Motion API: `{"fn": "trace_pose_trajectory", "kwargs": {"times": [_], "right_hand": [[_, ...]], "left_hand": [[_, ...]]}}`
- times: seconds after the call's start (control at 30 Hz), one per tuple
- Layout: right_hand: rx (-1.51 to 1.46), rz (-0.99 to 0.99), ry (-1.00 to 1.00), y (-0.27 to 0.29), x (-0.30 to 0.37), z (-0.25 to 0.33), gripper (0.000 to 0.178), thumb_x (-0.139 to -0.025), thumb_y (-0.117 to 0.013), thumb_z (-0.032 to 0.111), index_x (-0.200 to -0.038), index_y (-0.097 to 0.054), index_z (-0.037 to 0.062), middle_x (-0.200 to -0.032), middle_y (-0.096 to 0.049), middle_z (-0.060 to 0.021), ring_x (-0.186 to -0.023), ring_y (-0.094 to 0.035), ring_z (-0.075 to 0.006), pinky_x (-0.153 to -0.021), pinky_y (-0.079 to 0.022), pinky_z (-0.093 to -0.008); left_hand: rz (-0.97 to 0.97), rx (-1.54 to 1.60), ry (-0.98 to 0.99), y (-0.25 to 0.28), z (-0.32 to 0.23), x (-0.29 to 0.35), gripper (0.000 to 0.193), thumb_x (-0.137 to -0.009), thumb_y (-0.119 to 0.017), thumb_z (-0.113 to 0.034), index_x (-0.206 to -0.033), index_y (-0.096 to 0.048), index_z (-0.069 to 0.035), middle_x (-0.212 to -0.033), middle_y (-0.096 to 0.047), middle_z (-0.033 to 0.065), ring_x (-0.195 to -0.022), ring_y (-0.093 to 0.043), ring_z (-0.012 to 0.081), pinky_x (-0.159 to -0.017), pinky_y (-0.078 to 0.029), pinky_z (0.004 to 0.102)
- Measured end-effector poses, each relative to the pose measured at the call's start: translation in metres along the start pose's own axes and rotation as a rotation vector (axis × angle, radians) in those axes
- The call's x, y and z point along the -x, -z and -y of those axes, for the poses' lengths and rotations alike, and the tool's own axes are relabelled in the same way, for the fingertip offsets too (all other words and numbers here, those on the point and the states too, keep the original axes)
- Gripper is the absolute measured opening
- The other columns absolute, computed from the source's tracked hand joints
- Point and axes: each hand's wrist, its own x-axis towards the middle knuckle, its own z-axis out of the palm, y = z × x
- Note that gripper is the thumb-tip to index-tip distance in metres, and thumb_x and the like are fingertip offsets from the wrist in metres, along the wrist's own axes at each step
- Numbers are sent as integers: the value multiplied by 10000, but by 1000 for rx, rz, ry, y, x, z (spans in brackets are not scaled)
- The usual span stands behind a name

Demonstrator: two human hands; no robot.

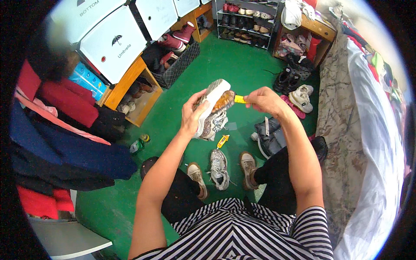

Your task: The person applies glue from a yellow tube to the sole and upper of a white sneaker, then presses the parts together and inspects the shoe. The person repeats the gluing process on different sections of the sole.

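Observation:
My left hand (193, 113) grips a sneaker (217, 90) with a thick white sole, held up in front of me at a tilt. A brown-orange patch shows on the sneaker's side toward my right hand. In my right hand (265, 102), the fingers pinch a small yellow strip-like thing (241, 99). Its end meets or overlaps the brown-orange patch; whether it is a tube or a handle I cannot tell. Below, a grey patterned sneaker (219, 169) stands on the floor between my feet, its laces loose. Just beyond its toe lies a small yellow packet or tube (223, 141).
Green floor (216, 56) spreads around me. Ahead stands a shoe rack (247, 21). Black shoes (288, 80), white shoes (301, 99) and a dark bag-like item (268, 136) lie to the right, beside a bed (346, 108). White cabinets (113, 47) and hanging clothes (69, 147) line the left.

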Motion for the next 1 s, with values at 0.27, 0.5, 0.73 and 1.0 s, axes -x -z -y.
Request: {"fn": "trace_pose_trajectory", "kwargs": {"times": [0.27, 0.5, 0.73, 1.0], "right_hand": [[-245, -247, 106, 22, -10, -9, 375, -966, -566, 399, -863, -681, 58, -586, -443, 70, -505, -367, -43, -467, -273, -223], [-314, -287, 264, 6, 2, 3, 317, -995, -536, 352, -1019, -615, 45, -635, -521, 36, -532, -419, -48, -492, -317, -221], [-334, -313, 327, -2, 1, 12, 236, -954, -569, 212, -1073, -522, 14, -749, -648, -33, -639, -520, -78, -573, -411, -232], [-312, -366, 341, -5, -9, 16, 305, -920, -636, 131, -1136, -483, -20, -912, -711, -88, -797, -590, -99, -716, -471, -242]], "left_hand": [[-157, 510, 262, 9, -2, -16, 556, -1031, -391, -383, -1428, -427, 4, -1399, -519, 167, -1261, -530, 287, -1097, -394, 413], [-419, 300, 541, 99, 82, -15, 493, -906, -650, -389, -1221, -588, -16, -1088, -673, 126, -900, -667, 255, -841, -533, 393], [-786, -521, 599, 178, 185, 13, 884, -608, -882, -457, -1230, -516, 53, -1184, -607, 220, -1059, -606, 296, -916, -485, 384], [-890, -934, 854, 145, 248, 23, 1145, -509, -903, -532, -1408, -387, -44, -1334, -501, 274, -1212, -511, 410, -1013, -435, 477]]}}
